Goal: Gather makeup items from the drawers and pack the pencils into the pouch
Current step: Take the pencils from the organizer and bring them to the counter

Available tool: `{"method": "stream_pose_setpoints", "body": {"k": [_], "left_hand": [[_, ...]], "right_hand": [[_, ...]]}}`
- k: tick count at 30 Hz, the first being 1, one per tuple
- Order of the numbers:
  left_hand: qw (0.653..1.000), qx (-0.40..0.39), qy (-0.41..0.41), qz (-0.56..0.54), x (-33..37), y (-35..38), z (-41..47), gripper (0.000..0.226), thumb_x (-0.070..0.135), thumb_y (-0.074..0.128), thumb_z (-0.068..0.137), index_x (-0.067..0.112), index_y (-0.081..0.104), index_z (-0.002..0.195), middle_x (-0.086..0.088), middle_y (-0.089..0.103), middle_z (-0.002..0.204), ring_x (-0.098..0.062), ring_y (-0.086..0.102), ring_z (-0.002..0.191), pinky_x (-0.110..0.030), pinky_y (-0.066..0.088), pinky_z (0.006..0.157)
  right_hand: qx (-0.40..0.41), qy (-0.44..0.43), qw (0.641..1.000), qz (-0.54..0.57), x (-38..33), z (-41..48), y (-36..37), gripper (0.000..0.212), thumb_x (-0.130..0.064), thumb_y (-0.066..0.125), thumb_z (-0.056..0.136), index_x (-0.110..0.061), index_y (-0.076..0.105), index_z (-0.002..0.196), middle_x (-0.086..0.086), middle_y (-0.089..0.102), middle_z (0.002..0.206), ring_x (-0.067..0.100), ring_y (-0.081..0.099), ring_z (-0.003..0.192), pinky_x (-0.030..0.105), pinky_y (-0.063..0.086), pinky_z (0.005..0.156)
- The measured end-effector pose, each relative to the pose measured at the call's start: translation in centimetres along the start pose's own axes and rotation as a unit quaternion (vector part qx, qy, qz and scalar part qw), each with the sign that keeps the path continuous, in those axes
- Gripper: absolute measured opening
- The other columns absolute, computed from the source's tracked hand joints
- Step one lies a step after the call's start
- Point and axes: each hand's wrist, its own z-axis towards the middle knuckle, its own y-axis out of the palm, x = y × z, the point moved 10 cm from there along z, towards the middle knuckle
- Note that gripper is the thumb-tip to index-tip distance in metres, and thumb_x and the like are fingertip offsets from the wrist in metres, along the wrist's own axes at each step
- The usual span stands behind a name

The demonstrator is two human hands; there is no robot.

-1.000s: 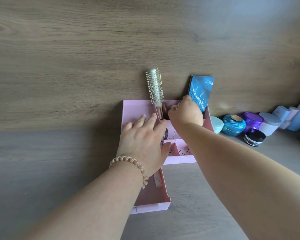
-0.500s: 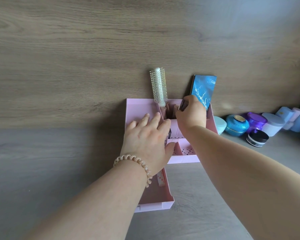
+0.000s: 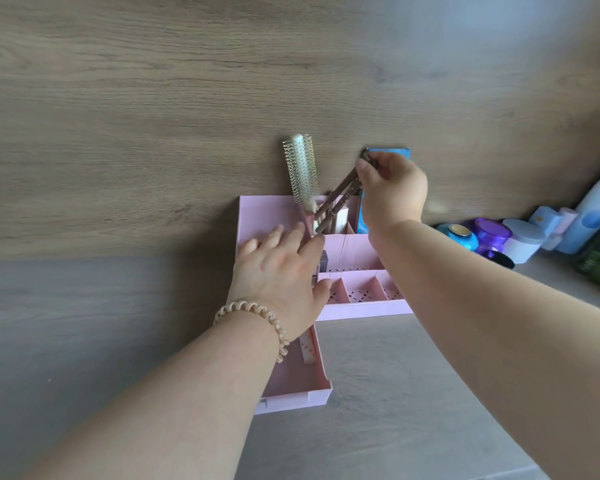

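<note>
Your right hand is pinching the upper ends of two brown pencils between thumb and fingers, its grip closed tight around them. The pencils are slanting down to the left, with their lower ends still inside a rear compartment of the pink organizer, just right of the hairbrush that is standing upright in the neighbouring slot. A pale cream item is sitting in the same rear section beside the pencil tips.

Your left hand is lying flat with fingers spread on the organizer's top, pressing down and holding nothing; its grip is open. A coiled beige hair tie is circling that wrist. Below it, the pink drawer is standing pulled out toward you, and a small patterned tube is lying inside along its right wall.

Behind your right hand a blue packet is leaning against the wooden wall. On the desk to the right, a teal jar, a purple jar, a white jar and a pale blue bottle are lining up along the wall, well apart from the organizer.
</note>
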Motion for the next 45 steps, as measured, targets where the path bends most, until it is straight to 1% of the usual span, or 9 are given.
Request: {"method": "stream_pose_setpoints", "body": {"k": [12, 15, 18, 22, 26, 30, 34, 39, 45], "left_hand": [[0.984, -0.175, 0.014, -0.034, -0.1, 0.5, -0.3, 0.075, 0.066, 0.029, 0.087, 0.034, 0.002, 0.149, 0.011, 0.006, 0.159, -0.014, 0.000, 0.147, -0.041, 0.014, 0.115], [0.984, -0.175, 0.008, -0.039, -0.1, -0.3, -1.7, 0.065, 0.059, 0.029, 0.091, 0.039, 0.005, 0.148, 0.013, 0.005, 0.159, -0.012, -0.006, 0.147, -0.047, 0.000, 0.116], [0.980, -0.098, -0.076, -0.156, 0.3, -2.4, -3.5, 0.051, 0.047, 0.023, 0.093, 0.041, 0.024, 0.144, 0.010, 0.025, 0.156, -0.011, 0.005, 0.146, -0.045, -0.001, 0.113], [0.917, -0.076, -0.027, -0.390, 7.2, -6.4, -7.2, 0.057, 0.052, 0.024, 0.086, 0.033, 0.050, 0.132, 0.004, 0.052, 0.139, -0.014, 0.030, 0.139, -0.044, 0.011, 0.116], [0.829, -0.197, 0.035, -0.523, 13.9, -9.0, -12.3, 0.053, 0.073, 0.039, 0.081, 0.035, 0.065, 0.107, 0.003, 0.070, 0.104, -0.024, 0.059, 0.109, -0.048, 0.039, 0.104], [0.734, -0.317, 0.086, -0.595, 20.3, -13.3, -17.6, 0.024, 0.033, 0.059, 0.090, 0.011, 0.066, 0.097, -0.002, 0.069, 0.083, -0.011, 0.062, 0.075, -0.013, 0.049, 0.070], [0.652, -0.406, 0.182, -0.614, 27.6, -19.2, -24.3, 0.016, 0.018, 0.063, 0.087, 0.003, 0.068, 0.092, -0.006, 0.069, 0.072, -0.005, 0.066, 0.064, -0.016, 0.049, 0.073], [0.604, -0.458, 0.248, -0.603, 33.2, -23.2, -30.9, 0.013, 0.017, 0.061, 0.088, 0.006, 0.069, 0.091, -0.001, 0.069, 0.067, -0.003, 0.065, 0.063, -0.020, 0.042, 0.078], [0.555, -0.550, 0.396, -0.483, 41.4, -25.8, -44.0, 0.013, 0.020, 0.063, 0.089, 0.010, 0.071, 0.088, 0.001, 0.071, 0.069, -0.010, 0.064, 0.071, -0.029, 0.047, 0.084]], "right_hand": [[-0.052, 0.087, 0.985, 0.137, -1.6, -5.9, -9.3, 0.009, -0.006, 0.064, 0.088, -0.011, 0.067, 0.095, -0.003, 0.067, 0.079, 0.009, 0.061, 0.070, 0.021, 0.052, 0.076], [-0.066, 0.116, 0.979, 0.153, -1.8, -9.7, -11.8, 0.009, -0.006, 0.063, 0.088, -0.013, 0.066, 0.091, 0.000, 0.068, 0.081, 0.014, 0.062, 0.074, 0.025, 0.052, 0.077], [-0.079, 0.108, 0.979, 0.153, -3.2, -12.6, -14.6, 0.016, -0.002, 0.061, 0.088, -0.017, 0.066, 0.084, -0.001, 0.068, 0.077, 0.007, 0.063, 0.066, 0.016, 0.051, 0.064], [-0.033, 0.092, 0.986, 0.133, -5.8, -15.5, -20.2, 0.012, -0.001, 0.062, 0.088, -0.010, 0.067, 0.092, 0.000, 0.066, 0.080, -0.001, 0.060, 0.061, 0.009, 0.045, 0.058], [0.039, 0.095, 0.990, 0.092, -8.8, -19.8, -25.9, 0.012, -0.003, 0.063, 0.088, -0.011, 0.068, 0.095, -0.002, 0.067, 0.077, -0.002, 0.059, 0.059, 0.008, 0.044, 0.057], [0.116, 0.104, 0.986, 0.054, -12.9, -26.0, -32.8, 0.012, -0.003, 0.063, 0.088, -0.008, 0.069, 0.097, -0.002, 0.066, 0.075, -0.002, 0.059, 0.056, 0.008, 0.044, 0.055], [0.216, 0.117, 0.969, 0.018, -16.9, -33.7, -42.5, 0.015, -0.006, 0.064, 0.087, -0.006, 0.069, 0.101, 0.003, 0.068, 0.080, 0.003, 0.062, 0.058, 0.009, 0.044, 0.053], [0.259, 0.178, 0.949, 0.031, -18.5, -42.4, -49.4, 0.014, -0.021, 0.067, 0.087, -0.020, 0.066, 0.101, -0.003, 0.071, 0.081, 0.012, 0.068, 0.071, 0.021, 0.044, 0.066], [0.320, 0.246, 0.914, -0.047, -19.7, -57.1, -58.2, 0.004, -0.016, 0.066, 0.087, -0.017, 0.068, 0.091, 0.001, 0.070, 0.077, 0.010, 0.064, 0.063, 0.018, 0.040, 0.056]]}}
